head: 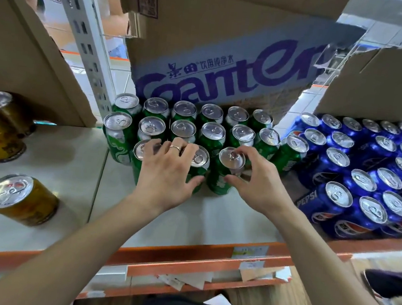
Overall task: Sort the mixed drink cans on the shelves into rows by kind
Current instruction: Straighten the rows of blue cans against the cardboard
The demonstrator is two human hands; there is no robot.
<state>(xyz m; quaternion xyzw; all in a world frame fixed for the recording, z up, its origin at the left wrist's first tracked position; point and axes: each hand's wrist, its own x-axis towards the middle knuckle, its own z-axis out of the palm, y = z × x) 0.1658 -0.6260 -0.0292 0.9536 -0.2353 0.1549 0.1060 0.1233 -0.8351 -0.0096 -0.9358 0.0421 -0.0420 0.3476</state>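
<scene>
**Green block: third row going in at the front**

Right hand (258,183): grip clamped on a green can (220,183), fingertips on the lid rim, thumb against the side wall. The can stands upright on the shelf (212,223), with a narrow gap to its left neighbour.

Left hand (168,173): grip apart, fingers spread over the lids of the front pair (201,158), thumb touching the nearer can's side.

Step, as judged: seating this can as third in a new front row, ahead of two full green rows (212,131). The next move calls for sliding it left until it touches the pair, kept upright and level with them.

Around:
- Blue cans (355,183) are packed just to the right and limit how far the row can run.
- Gold cans (21,198) sit well apart on the left.
- A cardboard box (217,62) overhangs the back row, so lifting room there looks tight.
- A slotted post (87,41) stands at the left rear corner.
</scene>
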